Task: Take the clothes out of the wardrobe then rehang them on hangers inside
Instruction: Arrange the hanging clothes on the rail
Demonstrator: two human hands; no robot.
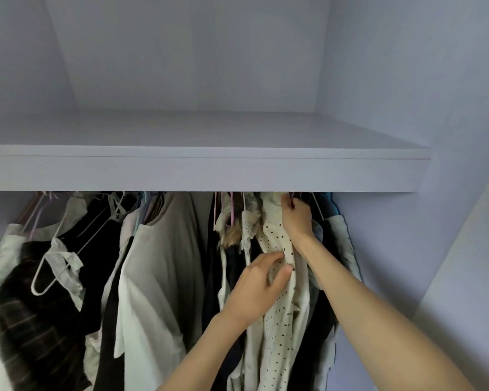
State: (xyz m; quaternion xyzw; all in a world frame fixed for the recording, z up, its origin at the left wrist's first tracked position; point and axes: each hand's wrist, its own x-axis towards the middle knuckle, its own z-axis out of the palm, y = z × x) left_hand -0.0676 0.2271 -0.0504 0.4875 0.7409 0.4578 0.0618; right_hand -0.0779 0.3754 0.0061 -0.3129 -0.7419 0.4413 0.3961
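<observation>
The dotted top (pixel 280 320) hangs right between my hands, cream cloth with small dark dots, running down past my left wrist. My right hand (pixel 295 218) is up at its neck, just under the shelf (pixel 203 173), fingers closed around something there; whether that is the hanger hook or only cloth I cannot tell, since the shelf edge hides the rail. My left hand (pixel 256 292) is lower, half open, fingers and thumb curled loosely against the front of the top without a firm pinch.

Left of my left hand dark clothes (pixel 232 277) and a lace piece (pixel 249 224) press close to the top. Further left hangs a white shirt (pixel 153 277), then a bare white hanger (pixel 51 266) tilted across a dark striped garment (pixel 34 320). Right of my right arm more clothes (pixel 339 244) are packed tight, reaching nearly to the side wall (pixel 407 249), so there is little room that way. A narrow gap shows between the white shirt and the dark clothes.
</observation>
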